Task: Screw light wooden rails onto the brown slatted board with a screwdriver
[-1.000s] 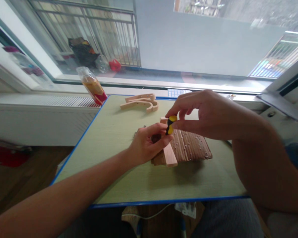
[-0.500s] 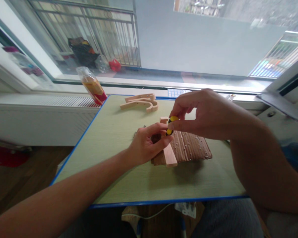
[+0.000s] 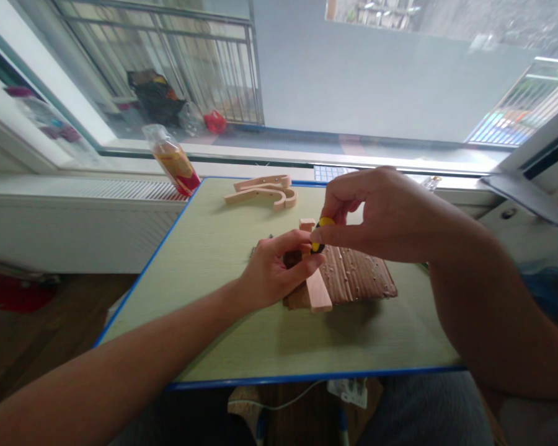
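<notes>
Fingers of your right hand (image 3: pixel 381 214) pinch the screwdriver (image 3: pixel 326 221), likely for turning; your left hand (image 3: pixel 274 272) holds the wooden bar (image 3: pixel 319 293), probably steadying it. Cardboard (image 3: pixel 360 275) underneath seemingly shields the desk (image 3: pixel 242 350).

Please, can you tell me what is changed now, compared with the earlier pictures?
The right hand has shifted its fingers on the yellow-black handle: the thumb slid left across it and the forefinger drew back right. The handle's color pattern looks turned. Nothing visibly changed holder.

As before: the left hand, wooden bar, brown board and curved wooden pieces.
</notes>
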### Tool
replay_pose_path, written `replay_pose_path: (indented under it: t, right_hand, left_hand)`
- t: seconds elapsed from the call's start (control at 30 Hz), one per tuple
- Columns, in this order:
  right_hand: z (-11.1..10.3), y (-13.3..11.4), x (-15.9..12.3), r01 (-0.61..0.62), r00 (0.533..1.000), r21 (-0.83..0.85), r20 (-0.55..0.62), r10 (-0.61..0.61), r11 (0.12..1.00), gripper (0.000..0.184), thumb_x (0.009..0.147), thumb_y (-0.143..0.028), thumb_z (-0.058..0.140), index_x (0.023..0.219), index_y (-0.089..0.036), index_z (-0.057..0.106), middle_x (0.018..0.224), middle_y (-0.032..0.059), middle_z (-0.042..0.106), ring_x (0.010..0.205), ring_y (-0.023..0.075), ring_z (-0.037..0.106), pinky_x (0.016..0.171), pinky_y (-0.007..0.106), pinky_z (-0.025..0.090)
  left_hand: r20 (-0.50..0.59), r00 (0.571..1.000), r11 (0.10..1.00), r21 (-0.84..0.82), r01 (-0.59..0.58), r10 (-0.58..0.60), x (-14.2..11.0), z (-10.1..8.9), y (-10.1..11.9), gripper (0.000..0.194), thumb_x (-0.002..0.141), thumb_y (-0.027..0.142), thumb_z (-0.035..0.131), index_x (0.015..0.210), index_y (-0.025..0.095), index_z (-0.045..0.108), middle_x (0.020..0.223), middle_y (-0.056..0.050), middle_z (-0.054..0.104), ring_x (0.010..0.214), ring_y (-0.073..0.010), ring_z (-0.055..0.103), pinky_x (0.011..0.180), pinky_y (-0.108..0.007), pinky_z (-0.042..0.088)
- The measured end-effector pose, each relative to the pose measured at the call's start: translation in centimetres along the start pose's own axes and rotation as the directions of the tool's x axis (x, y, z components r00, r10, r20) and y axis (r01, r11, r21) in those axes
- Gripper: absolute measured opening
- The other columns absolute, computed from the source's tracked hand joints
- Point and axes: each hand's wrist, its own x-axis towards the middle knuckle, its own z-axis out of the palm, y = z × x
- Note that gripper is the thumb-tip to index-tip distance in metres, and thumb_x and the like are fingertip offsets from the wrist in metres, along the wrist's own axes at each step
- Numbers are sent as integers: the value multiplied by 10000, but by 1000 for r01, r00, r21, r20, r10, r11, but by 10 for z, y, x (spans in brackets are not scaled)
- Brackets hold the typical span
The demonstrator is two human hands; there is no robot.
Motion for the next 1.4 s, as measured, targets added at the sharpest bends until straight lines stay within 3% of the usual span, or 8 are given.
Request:
replay_pose_path:
  t: [0.33, 0.57, 0.73, 0.83, 0.93, 1.1, 1.4]
  right_hand:
    - [10, -2, 5, 51, 994, -145, -87, -64, 988, 303, 855, -373, 699, 683, -217, 504, 678, -31, 542, 621, 112, 391, 618, 321, 276]
    - [13, -4, 5, 53, 993, -129, -94, -66, 990, 377, 869, -383, 696, 639, -221, 443, 612, -49, 455, 596, 102, 337, 576, 322, 240]
    - [10, 0, 4, 14, 996, -114, -81, -23, 993, 411, 859, -504, 749, 651, -215, 543, 609, -47, 529, 581, 101, 411, 567, 303, 288]
    - [4, 4, 3, 54, 998, -33, -38, -56, 998, 329, 868, -534, 760, 833, -210, 714, 767, -19, 693, 672, 122, 571, 614, 289, 387]
    - [-3, 6, 1, 154, 987, 51, 36, -156, 987, 240, 907, -427, 744, 1032, -227, 788, 955, 4, 777, 788, 135, 659, 698, 281, 464]
    - [-7, 3, -1, 204, 976, 15, 80, -204, 979, 164, 900, -199, 677, 989, -227, 812, 972, 8, 786, 809, 135, 659, 731, 280, 465]
    - [-5, -1, -1, 124, 990, -4, 75, -123, 992, 186, 899, -279, 690, 1011, -194, 812, 931, 26, 769, 784, 146, 618, 717, 318, 409]
  left_hand:
    - [-28, 999, 1000, 17, 17, -16, 1, 3, 1, 181, 903, 331, 771, 895, 158, 717, 706, 30, 647, 579, -86, 491, 526, -217, 411]
    - [-19, 1000, 999, 39, -18, 19, 0, 2, -4, 155, 922, 320, 773, 955, 175, 731, 705, 43, 647, 581, -85, 508, 544, -219, 428]
    - [-23, 1000, 999, 32, 4, -4, -2, 1, -8, 169, 921, 333, 790, 962, 169, 772, 742, 16, 688, 619, -101, 561, 573, -236, 455]
    - [-26, 1000, 1000, 5, 4, -4, -2, 0, -8, 151, 919, 314, 794, 968, 172, 778, 768, 8, 723, 636, -103, 585, 589, -236, 471]
    - [-19, 1000, 1000, -23, 7, -7, -1, -1, -5, 120, 918, 290, 793, 948, 175, 772, 767, 12, 738, 639, -96, 588, 598, -227, 479]
    - [-12, 1000, 999, -38, 18, -18, -1, 0, -4, 116, 923, 277, 787, 971, 173, 765, 812, -2, 772, 669, -100, 624, 617, -221, 500]
    - [-8, 999, 999, -22, 44, -44, -1, 0, -2, 164, 916, 296, 782, 1002, 159, 755, 835, -30, 785, 697, -124, 668, 623, -229, 524]
